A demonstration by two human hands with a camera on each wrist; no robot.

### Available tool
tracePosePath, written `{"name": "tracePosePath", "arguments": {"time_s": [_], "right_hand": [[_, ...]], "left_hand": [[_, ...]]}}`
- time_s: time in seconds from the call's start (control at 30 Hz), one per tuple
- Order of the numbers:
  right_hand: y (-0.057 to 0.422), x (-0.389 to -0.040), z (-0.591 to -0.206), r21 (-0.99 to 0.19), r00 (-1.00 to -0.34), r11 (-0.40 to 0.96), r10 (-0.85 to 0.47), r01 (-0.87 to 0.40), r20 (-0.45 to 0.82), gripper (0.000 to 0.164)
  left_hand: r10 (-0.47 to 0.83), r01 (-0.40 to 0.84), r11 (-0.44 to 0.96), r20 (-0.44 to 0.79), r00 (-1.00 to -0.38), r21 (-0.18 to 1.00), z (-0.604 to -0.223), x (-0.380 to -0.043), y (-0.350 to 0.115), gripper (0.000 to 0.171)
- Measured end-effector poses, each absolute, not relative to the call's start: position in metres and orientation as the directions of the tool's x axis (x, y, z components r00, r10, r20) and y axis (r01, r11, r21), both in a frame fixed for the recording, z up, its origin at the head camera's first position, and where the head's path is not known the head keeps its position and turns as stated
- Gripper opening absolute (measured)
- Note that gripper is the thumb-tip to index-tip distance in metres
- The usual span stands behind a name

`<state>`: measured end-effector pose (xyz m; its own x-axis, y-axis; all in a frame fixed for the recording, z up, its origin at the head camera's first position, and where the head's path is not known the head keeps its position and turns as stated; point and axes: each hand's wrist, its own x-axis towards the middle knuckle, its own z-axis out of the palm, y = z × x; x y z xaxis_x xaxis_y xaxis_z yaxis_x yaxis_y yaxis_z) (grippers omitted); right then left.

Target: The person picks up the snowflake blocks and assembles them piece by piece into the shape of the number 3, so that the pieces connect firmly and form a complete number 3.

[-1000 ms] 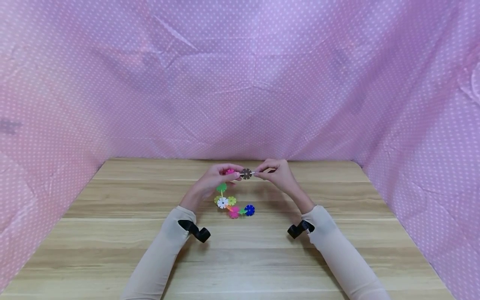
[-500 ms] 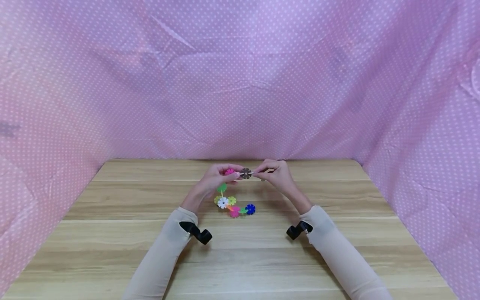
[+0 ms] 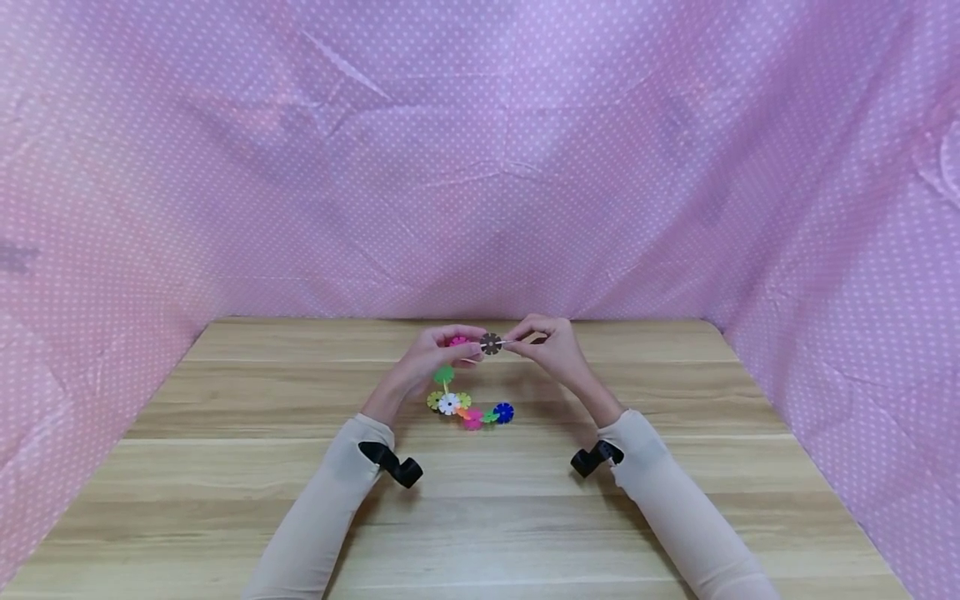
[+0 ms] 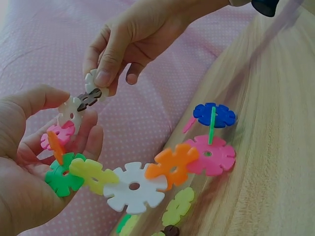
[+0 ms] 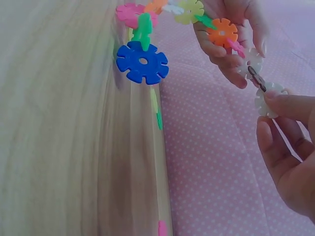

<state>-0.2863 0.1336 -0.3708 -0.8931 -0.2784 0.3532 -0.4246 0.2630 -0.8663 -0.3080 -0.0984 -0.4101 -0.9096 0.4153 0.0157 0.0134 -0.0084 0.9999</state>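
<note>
A: You had the brown disc (image 4: 89, 100) up between both hands, off the table (image 3: 480, 517).

B: Your left hand (image 3: 423, 360) pinched one white disc (image 4: 70, 112) between thumb and fingers, your right hand (image 3: 555, 343) pinched another (image 4: 91, 81), and the brown one bridged them.

A: Squared slots and a straight push probably suited you best.

B: A steady left hand, too (twisting, I judged, risked loosening your trailing chain (image 4: 120, 191)).

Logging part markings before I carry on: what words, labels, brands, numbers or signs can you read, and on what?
None can be read in any view.
Linked plastic discs: no lettering shows.
Black wrist mounts: no lettering shows.
Grey mark on the pink dotted cloth, far left of the head view: too blurred to tell whether it is writing.
</note>
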Motion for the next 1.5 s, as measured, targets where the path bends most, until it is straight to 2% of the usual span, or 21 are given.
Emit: {"name": "tracePosePath", "arguments": {"time_s": [0.2,0.47,0.6,0.8,1.1,1.5], "right_hand": [[0.133,-0.286,-0.369,-0.855,-0.892,0.296,-0.296,-0.425,0.341,0.008],[0.145,-0.311,-0.391,-0.848,-0.893,0.351,-0.36,-0.396,0.268,0.016],[0.156,-0.318,-0.391,-0.849,-0.886,0.355,-0.395,-0.392,0.245,0.023],[0.172,-0.324,-0.391,-0.82,-0.866,0.384,-0.437,-0.425,0.244,0.023],[0.194,-0.335,-0.409,-0.789,-0.9,0.505,-0.414,-0.351,0.136,0.027],[0.214,-0.349,-0.429,-0.727,-0.904,0.606,-0.425,-0.324,0.048,0.035]], "left_hand": [[0.41,0.013,0.071,-0.017,-0.912,0.997,-0.411,-0.308,-0.098,0.037],[0.415,0.017,0.149,-0.047,-0.909,0.989,-0.412,-0.31,-0.097,0.037],[0.415,0.013,0.151,-0.051,-0.908,0.988,-0.413,-0.31,-0.096,0.037],[0.413,0.008,0.135,-0.049,-0.909,0.991,-0.415,-0.31,-0.095,0.037],[0.404,-0.015,0.163,-0.08,-0.911,0.987,-0.416,-0.311,-0.099,0.037],[0.426,-0.01,0.16,-0.079,-0.901,0.987,-0.414,-0.309,-0.101,0.037]]}}
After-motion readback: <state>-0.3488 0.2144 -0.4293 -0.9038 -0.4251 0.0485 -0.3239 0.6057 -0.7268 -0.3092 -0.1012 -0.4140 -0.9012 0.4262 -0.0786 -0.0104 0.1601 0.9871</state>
